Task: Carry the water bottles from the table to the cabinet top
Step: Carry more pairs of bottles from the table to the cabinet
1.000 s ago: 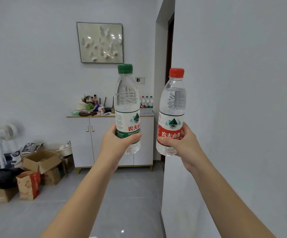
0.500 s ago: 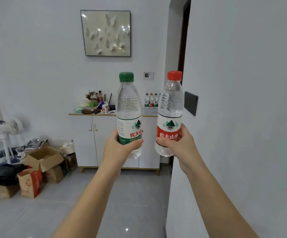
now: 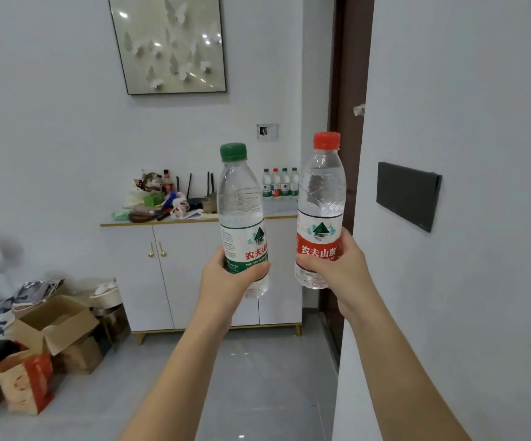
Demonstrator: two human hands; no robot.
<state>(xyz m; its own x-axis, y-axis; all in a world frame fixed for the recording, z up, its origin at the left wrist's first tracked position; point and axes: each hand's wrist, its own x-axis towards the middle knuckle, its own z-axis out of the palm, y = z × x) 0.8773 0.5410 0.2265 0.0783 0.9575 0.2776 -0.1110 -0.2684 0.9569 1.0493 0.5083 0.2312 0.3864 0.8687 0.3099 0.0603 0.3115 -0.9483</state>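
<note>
The person is closing on the cabinet [image 3: 137, 265], which is looming larger than a second ago, left hand [image 3: 226, 278] gripping the green-capped bottle [image 3: 242, 211] and right hand [image 3: 343, 268] gripping the red-capped bottle [image 3: 321, 198], so set-down is likely nearing.

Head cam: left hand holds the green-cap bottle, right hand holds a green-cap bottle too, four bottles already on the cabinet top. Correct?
Not quite. The head view shows the right hand gripping a red-cap bottle, not a green-cap one. The rest stands: the left hand holds the green-cap bottle, and four bottles stand on the cabinet top.
</note>
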